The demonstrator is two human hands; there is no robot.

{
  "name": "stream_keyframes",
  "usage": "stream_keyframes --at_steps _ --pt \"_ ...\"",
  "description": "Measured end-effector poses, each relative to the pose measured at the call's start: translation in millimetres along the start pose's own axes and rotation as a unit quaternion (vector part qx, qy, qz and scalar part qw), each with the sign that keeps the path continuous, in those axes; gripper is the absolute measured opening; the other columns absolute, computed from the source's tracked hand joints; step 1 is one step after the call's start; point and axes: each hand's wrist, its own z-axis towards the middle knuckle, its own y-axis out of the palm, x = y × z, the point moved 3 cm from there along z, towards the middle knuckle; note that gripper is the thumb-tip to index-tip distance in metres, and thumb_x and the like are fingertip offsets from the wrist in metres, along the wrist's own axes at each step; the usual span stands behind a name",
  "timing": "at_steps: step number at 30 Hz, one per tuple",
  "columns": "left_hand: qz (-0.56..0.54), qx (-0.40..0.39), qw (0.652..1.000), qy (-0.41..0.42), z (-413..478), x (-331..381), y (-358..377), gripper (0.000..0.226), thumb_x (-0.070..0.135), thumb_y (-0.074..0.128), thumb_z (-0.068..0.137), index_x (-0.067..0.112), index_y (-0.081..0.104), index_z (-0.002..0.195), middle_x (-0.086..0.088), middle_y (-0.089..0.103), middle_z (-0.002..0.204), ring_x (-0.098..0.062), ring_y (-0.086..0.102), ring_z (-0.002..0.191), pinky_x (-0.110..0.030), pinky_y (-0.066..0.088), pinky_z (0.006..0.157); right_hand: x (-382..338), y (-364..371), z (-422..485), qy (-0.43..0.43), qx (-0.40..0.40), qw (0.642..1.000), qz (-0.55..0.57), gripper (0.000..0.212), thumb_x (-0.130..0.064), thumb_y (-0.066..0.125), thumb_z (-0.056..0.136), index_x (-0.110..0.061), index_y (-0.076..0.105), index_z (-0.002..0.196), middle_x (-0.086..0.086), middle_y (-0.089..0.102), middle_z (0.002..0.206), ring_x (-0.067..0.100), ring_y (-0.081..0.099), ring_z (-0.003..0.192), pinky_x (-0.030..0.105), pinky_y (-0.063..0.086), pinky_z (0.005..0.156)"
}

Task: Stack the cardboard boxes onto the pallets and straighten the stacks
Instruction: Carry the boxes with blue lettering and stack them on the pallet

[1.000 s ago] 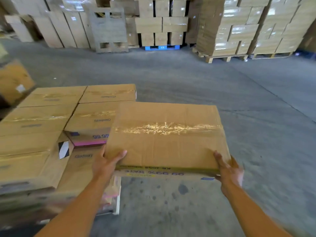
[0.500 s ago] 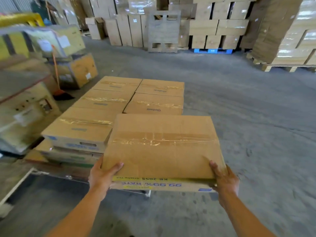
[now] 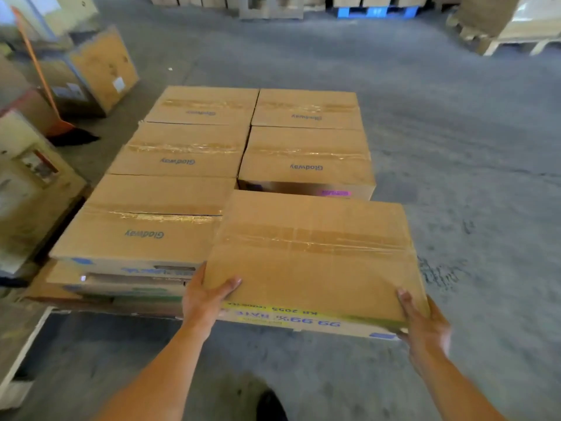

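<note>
At the near right corner of the stack (image 3: 182, 192): the carried box (image 3: 315, 253) is held here, level, with its taped top up. It covers the only open place in the top layer.
Contact with the stack: the left side of the carried box is just beside the near left box of the stack. Whether they touch, or whether its bottom rests on something, I cannot tell.
Left hand (image 3: 206, 299): it grips the near left corner of the carried box. The thumb (image 3: 230, 284) lies flat on the top and the palm is against the side. The other fingers are hidden under the box.
Right hand (image 3: 425, 323): it grips the near right corner. The thumb (image 3: 405, 299) lies on the top along the edge. The fingers go under the box and are blurred.
Top layer of the stack: five closed boxes, three in the left column and two in the right column, edges touching, blue print on their lids.
Floor (image 3: 455, 132): grey concrete around the stack.
Left side: a broom (image 3: 39, 83) with an orange handle, and a tilted box (image 3: 103, 68) beside it.
Far end: a blue pallet (image 3: 376, 10) under more boxes.
Bottom edge: a dark shoe (image 3: 270, 405) tip between the arms.
</note>
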Motion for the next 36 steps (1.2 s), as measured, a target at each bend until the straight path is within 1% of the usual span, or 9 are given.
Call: stream_keyframes --at_steps 4,6,9,12,17,20,25,31,36 --pt "0.007 0.002 1.0 -0.009 34 -6 3 0.076 0.06 0.094 0.047 0.047 0.06 0.114 0.015 0.067 0.114 -0.022 0.064 0.111 -0.061 0.054 0.093 -6 20 7 0.005 0.026 1.0 0.007 0.115 -0.089 0.077 0.031 -0.033 0.062 0.13 0.002 0.068 0.106 0.032 0.07 0.092 0.056 0.062 0.074" --pt "0.006 0.01 1.0 -0.013 47 -7 9 0.094 0.067 0.093 0.043 0.046 0.056 0.127 0.014 0.067 0.119 -0.021 0.065 0.113 -0.061 0.054 0.093 -14 29 18 0.0 0.036 0.999 0.009 0.118 -0.089 0.077 0.03 -0.031 0.062 0.132 0.002 0.068 0.107 0.032 0.07 0.093 0.055 0.062 0.074" --pt "-0.001 0.023 0.999 -0.033 65 -4 22 0.104 0.054 0.092 0.056 0.037 0.043 0.146 0.015 0.064 0.118 -0.022 0.064 0.117 -0.06 0.053 0.096 -31 49 31 0.005 0.053 0.999 -0.003 0.093 -0.069 0.085 0.054 -0.028 0.062 0.133 0.001 0.067 0.105 0.032 0.069 0.097 0.055 0.061 0.077" --pt "0.009 0.037 0.998 -0.048 86 -7 36 0.11 0.065 0.09 0.048 0.047 0.04 0.144 0.014 0.064 0.122 -0.024 0.063 0.119 -0.063 0.049 0.1 -32 62 51 0.018 0.063 0.998 -0.007 0.072 -0.051 0.085 0.073 -0.027 0.06 0.136 -0.008 0.065 0.097 0.03 0.068 0.099 0.056 0.06 0.081" --pt "0.029 0.086 0.993 -0.076 102 -3 59 0.108 0.03 0.088 0.075 0.032 0.021 0.159 -0.004 0.044 0.153 -0.027 0.046 0.138 -0.037 0.037 0.114 -19 83 83 0.048 0.029 0.998 -0.028 0.066 -0.048 0.082 0.078 -0.031 0.058 0.137 -0.01 0.065 0.098 0.029 0.064 0.105 0.056 0.057 0.09" --pt "0.081 0.127 0.985 -0.089 107 -9 68 0.116 0.036 0.085 0.079 0.041 0.003 0.159 -0.015 0.035 0.158 -0.038 0.039 0.14 -0.046 0.036 0.112 -12 89 94 0.065 0.021 0.996 -0.049 0.089 -0.073 0.081 0.059 -0.04 0.055 0.136 -0.004 0.064 0.119 0.029 0.062 0.114 0.056 0.053 0.097" --pt "0.117 0.147 0.978 -0.093 118 -15 72 0.121 0.044 0.086 0.075 0.038 0.0 0.16 -0.009 0.039 0.158 -0.041 0.034 0.143 -0.051 0.037 0.114 -12 93 119 0.07 0.027 0.992 -0.101 0.115 -0.095 0.07 0.036 -0.043 0.052 0.137 -0.003 0.064 0.129 0.03 0.062 0.114 0.054 0.054 0.096" --pt "0.1 0.164 0.976 -0.103 117 -18 74 0.117 0.033 0.087 0.077 0.032 0.005 0.161 -0.02 0.031 0.158 -0.037 0.029 0.143 -0.043 0.034 0.111 -18 92 115 0.061 0.015 0.987 -0.147 0.107 -0.088 0.066 0.052 -0.035 0.05 0.143 0.002 0.064 0.129 0.034 0.062 0.113 0.056 0.054 0.095" --pt "0.151 0.164 0.968 -0.116 115 -12 75 0.119 0.042 0.085 0.076 0.036 0.001 0.16 -0.028 0.033 0.154 -0.047 0.034 0.138 -0.055 0.042 0.105 -23 92 122 0.04 -0.001 0.974 -0.221 0.082 -0.065 0.067 0.083 -0.023 0.045 0.15 0.011 0.059 0.139 0.039 0.056 0.123 0.052 0.047 0.104"
